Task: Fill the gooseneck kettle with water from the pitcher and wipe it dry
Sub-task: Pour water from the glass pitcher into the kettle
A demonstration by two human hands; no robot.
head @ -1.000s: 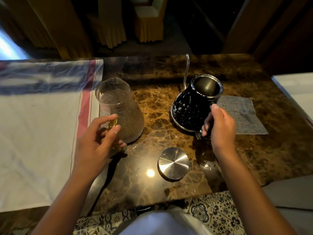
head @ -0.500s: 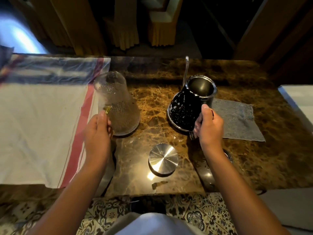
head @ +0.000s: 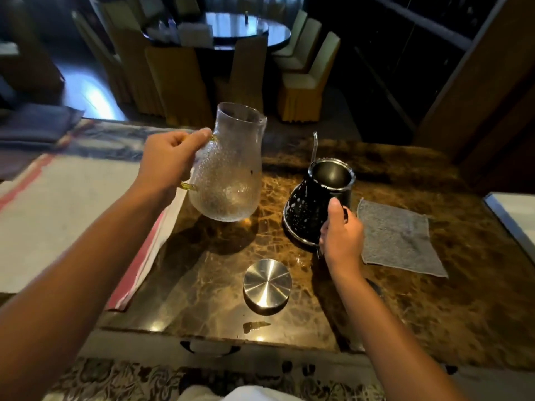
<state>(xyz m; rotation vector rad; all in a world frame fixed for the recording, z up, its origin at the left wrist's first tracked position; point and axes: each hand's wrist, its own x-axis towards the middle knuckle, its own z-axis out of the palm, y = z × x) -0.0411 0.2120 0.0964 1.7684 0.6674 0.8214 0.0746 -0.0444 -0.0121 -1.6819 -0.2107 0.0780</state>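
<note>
The brown marbled stone counter is carrying everything. My left hand is gripping the textured clear glass pitcher, lifted above the counter's middle. My right hand is clasping the black speckled gooseneck kettle, sitting lidless beside a grey cloth. The round steel lid is lying near the front edge.

Both forearms are bare from the bottom of the view up to the wrists, with no sleeve showing on either. The left hand and the right hand wear no glove, and no ring, watch or band is visible. The fingers are bare too. At the bottom edge of the view, between the arms, shows a patch of white garment, plain and unmarked.
</note>
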